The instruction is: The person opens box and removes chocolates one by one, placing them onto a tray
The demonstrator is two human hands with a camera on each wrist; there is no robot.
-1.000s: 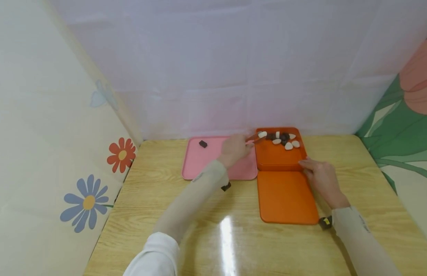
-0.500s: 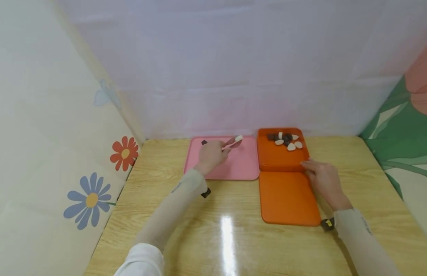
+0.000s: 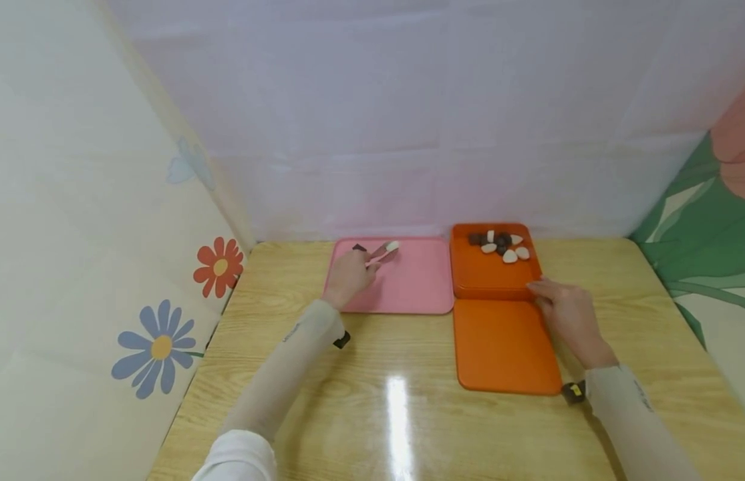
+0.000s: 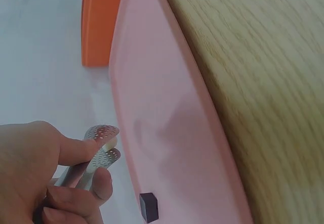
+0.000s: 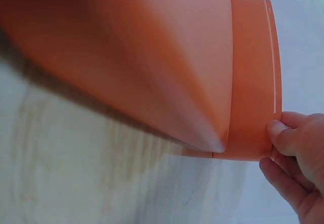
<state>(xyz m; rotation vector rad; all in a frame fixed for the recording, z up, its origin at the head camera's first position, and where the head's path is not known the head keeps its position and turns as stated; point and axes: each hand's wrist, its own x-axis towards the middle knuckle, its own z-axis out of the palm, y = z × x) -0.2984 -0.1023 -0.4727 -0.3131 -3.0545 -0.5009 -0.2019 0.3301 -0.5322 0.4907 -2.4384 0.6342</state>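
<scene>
My left hand grips a pair of tongs with perforated heads. A white piece is caught between those heads, above the pink tray. On the tray, near its far left corner and close to my hand, lies a dark block. With thumb and fingers my right hand pinches the near right corner of the orange box, the thumb lying on its rim in the right wrist view. Inside the box, white pieces and dark pieces gather toward the back.
The box's orange lid lies folded open on the wooden table, in front of the box. Box and tray stand side by side, close to the back wall covering. A flower-printed sheet borders the left side.
From the orange box, my left hand has carried the tongs and white piece leftward over the pink tray. The right hand keeps its place at the box corner.
</scene>
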